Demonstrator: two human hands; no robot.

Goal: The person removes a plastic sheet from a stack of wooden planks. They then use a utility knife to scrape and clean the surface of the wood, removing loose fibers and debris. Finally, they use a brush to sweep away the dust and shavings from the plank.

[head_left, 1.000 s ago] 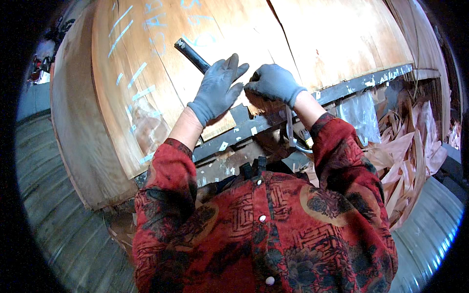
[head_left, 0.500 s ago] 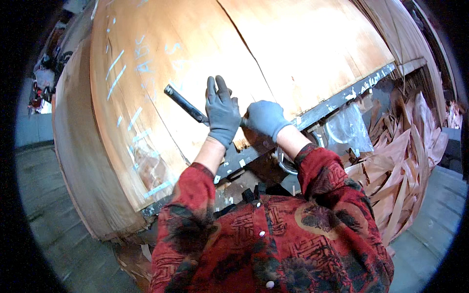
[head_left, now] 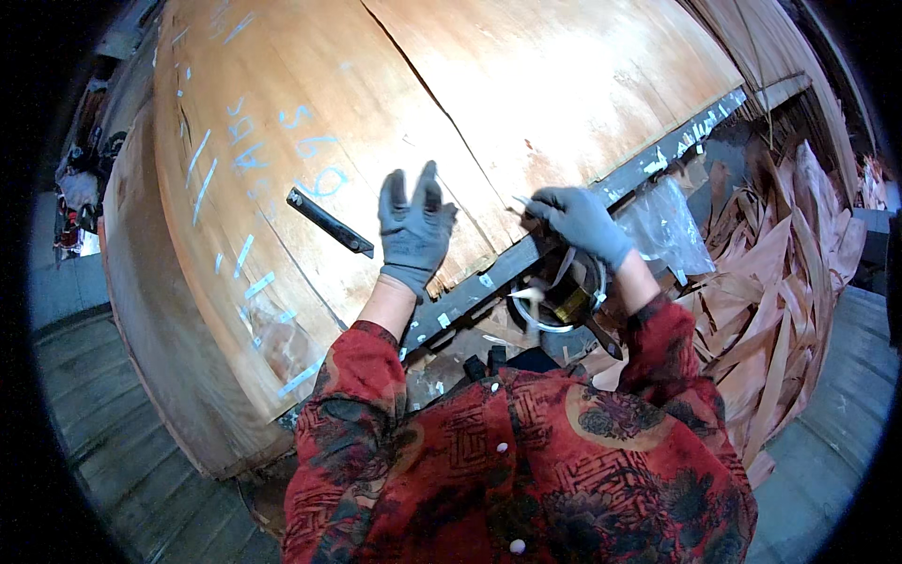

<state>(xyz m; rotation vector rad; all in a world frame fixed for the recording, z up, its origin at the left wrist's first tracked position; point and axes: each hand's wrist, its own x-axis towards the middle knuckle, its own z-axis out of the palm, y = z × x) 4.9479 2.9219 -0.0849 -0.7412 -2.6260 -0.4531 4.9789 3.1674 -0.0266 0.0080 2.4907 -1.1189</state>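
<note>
Both my hands wear grey gloves and are over a wide sheet of light wood veneer (head_left: pixel 310 56). My left hand (head_left: pixel 413 235) lies on the sheet near its front edge, palm down with fingers stretched out. To the right, my right hand (head_left: pixel 581 224) is curled at the black front rail (head_left: pixel 460 308), thumb and fingers pinched together. A small pale sliver shows at its fingertips, too small to name. Left of my left hand lies a black bar-shaped tool (head_left: pixel 329 223) on the veneer, untouched. A long dark crack (head_left: pixel 427 89) runs through the sheet.
Below the rail sits a round container (head_left: pixel 543 329) with a pale rim and items inside. A clear plastic bag (head_left: pixel 665 226) hangs beside it. Torn veneer strips (head_left: pixel 761 320) are heaped at right. Pale tape pieces (head_left: pixel 260 284) and blue writing mark the sheet's left part.
My right hand has moved right, away from my left hand, uncovering the sheet's edge between them. My left hand stays flat. More of the round container shows, and the view has shifted slightly.
</note>
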